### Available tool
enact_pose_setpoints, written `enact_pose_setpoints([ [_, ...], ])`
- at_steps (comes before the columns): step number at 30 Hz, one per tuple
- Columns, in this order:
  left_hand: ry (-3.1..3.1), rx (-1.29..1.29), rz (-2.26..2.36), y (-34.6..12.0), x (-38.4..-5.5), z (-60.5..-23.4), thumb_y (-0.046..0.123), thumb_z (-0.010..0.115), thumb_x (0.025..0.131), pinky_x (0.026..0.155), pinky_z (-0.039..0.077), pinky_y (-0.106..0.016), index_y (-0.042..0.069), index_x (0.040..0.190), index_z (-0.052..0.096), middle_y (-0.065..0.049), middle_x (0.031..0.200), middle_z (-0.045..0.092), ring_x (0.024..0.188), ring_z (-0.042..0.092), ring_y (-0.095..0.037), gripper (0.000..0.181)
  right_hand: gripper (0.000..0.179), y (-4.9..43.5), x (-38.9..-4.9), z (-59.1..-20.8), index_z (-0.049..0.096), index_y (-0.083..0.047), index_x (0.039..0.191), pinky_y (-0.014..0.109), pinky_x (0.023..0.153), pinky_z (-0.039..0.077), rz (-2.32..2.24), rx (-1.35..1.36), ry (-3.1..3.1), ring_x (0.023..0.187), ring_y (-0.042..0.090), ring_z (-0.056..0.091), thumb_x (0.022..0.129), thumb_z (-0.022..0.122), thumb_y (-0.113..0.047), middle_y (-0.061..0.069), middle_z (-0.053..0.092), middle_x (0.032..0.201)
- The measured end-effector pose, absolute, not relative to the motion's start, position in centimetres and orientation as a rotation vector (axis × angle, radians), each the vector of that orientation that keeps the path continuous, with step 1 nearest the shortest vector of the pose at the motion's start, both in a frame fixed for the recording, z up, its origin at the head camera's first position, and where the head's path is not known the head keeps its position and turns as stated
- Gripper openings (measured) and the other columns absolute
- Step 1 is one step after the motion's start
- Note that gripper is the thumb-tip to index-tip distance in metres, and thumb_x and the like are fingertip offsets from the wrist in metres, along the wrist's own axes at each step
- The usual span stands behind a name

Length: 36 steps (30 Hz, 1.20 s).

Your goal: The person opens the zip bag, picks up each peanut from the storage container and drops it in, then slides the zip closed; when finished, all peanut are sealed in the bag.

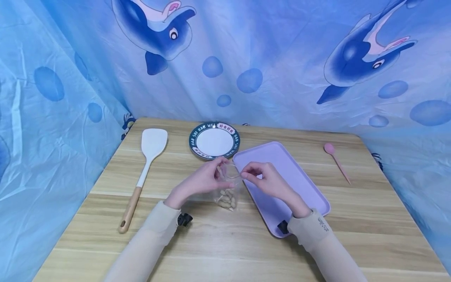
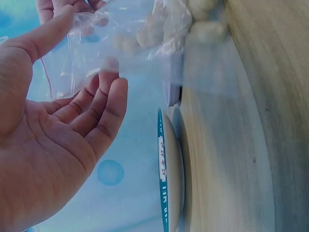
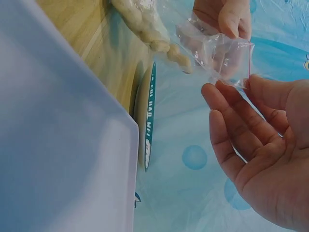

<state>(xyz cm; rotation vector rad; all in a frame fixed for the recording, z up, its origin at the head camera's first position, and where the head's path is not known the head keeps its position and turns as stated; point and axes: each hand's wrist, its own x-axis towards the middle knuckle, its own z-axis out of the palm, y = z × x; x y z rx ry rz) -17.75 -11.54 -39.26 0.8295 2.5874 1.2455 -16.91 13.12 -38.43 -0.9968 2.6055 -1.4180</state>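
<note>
A clear plastic zip bag (image 1: 230, 172) with several unshelled peanuts (image 1: 226, 199) in its lower part hangs over the table, in the middle of the head view. My left hand (image 1: 204, 178) holds the bag's upper left side between thumb and fingers. On the other side, my right hand (image 1: 266, 178) pinches the bag's top edge between thumb and index finger, seen closely in the right wrist view. The mouth of the bag (image 3: 227, 55) looks spread apart, and a thin red line runs along its rim. In the left wrist view the peanuts (image 2: 203, 24) are partly blurred.
A lilac tray (image 1: 282, 176) lies under my right hand and forearm. Behind the bag stands a green-rimmed white plate (image 1: 214, 141). At the left lies a white spatula (image 1: 154, 143) with a wooden handle; at the right, a small pink spoon (image 1: 330, 149). A blue dolphin curtain (image 1: 225, 58) hangs behind.
</note>
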Motion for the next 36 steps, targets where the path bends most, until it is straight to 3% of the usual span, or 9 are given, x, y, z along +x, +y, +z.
enact_pose_setpoints([
  [3, 2.575, 0.807, 1.246, -11.5, -17.7, -39.0, 0.036, 0.086, 0.077, 0.062, 0.051, -0.030, 0.003, 0.134, 0.053, -0.001, 0.093, 0.060, 0.068, 0.056, -0.014, 0.074, 0.008, 13.0, -16.9, -38.4, 0.074, -0.009, 0.097, 0.033, 0.076, 0.055, -1.428, -0.983, 2.617, 0.083, 0.016, 0.067, 0.097, 0.066, -0.012, -0.004, 0.072, 0.090],
  [7, 2.555, 0.809, 1.277, -11.5, -17.6, -38.9, 0.035, 0.086, 0.078, 0.064, 0.053, -0.031, 0.006, 0.127, 0.059, -0.002, 0.106, 0.063, 0.069, 0.059, -0.015, 0.063, 0.008, 13.0, -16.9, -38.4, 0.073, -0.009, 0.097, 0.032, 0.073, 0.054, -1.474, -0.974, 2.603, 0.082, 0.026, 0.068, 0.097, 0.066, -0.011, -0.004, 0.072, 0.089],
  [14, 2.554, 0.856, 1.330, -11.5, -17.6, -38.7, 0.035, 0.085, 0.080, 0.083, 0.053, -0.034, 0.014, 0.111, 0.065, 0.004, 0.106, 0.067, 0.096, 0.062, -0.013, 0.042, 0.007, 13.1, -16.8, -38.1, 0.071, -0.003, 0.097, 0.029, 0.068, 0.053, -1.607, -0.941, 2.527, 0.079, 0.022, 0.069, 0.097, 0.064, -0.005, 0.005, 0.072, 0.088],
  [18, 2.501, 0.834, 1.428, -11.4, -17.7, -38.6, 0.031, 0.083, 0.083, 0.088, 0.053, -0.038, 0.014, 0.108, 0.068, 0.004, 0.103, 0.069, 0.099, 0.064, -0.015, 0.033, 0.007, 13.2, -17.0, -38.1, 0.069, 0.002, 0.098, 0.028, 0.067, 0.053, -1.683, -0.889, 2.484, 0.080, 0.032, 0.071, 0.096, 0.063, -0.001, 0.013, 0.072, 0.087],
  [26, 2.339, 0.675, 1.616, -10.8, -17.5, -38.5, 0.021, 0.080, 0.086, 0.090, 0.054, -0.036, 0.008, 0.110, 0.069, -0.002, 0.105, 0.072, 0.098, 0.068, -0.018, 0.029, 0.008, 13.1, -17.2, -38.2, 0.068, 0.004, 0.097, 0.042, 0.070, 0.057, -1.756, -0.751, 2.483, 0.076, 0.030, 0.071, 0.097, 0.063, -0.003, 0.013, 0.073, 0.084],
  [31, 2.278, 0.677, 1.695, -10.4, -17.5, -38.5, 0.013, 0.078, 0.087, 0.085, 0.057, -0.032, -0.001, 0.112, 0.066, -0.012, 0.106, 0.072, 0.097, 0.070, -0.022, 0.031, 0.008, 12.9, -17.3, -38.3, 0.067, 0.005, 0.098, 0.031, 0.067, 0.056, -1.791, -0.729, 2.478, 0.076, 0.037, 0.069, 0.097, 0.062, -0.001, 0.015, 0.072, 0.083],
  [36, 2.222, 0.646, 1.733, -10.3, -17.5, -38.5, 0.009, 0.074, 0.090, 0.083, 0.058, -0.033, -0.003, 0.112, 0.067, -0.014, 0.102, 0.074, 0.094, 0.072, -0.024, 0.026, 0.009, 12.8, -17.2, -38.3, 0.065, 0.011, 0.100, 0.022, 0.061, 0.050, -1.786, -0.714, 2.523, 0.072, 0.039, 0.065, 0.097, 0.059, 0.005, 0.022, 0.070, 0.084],
])
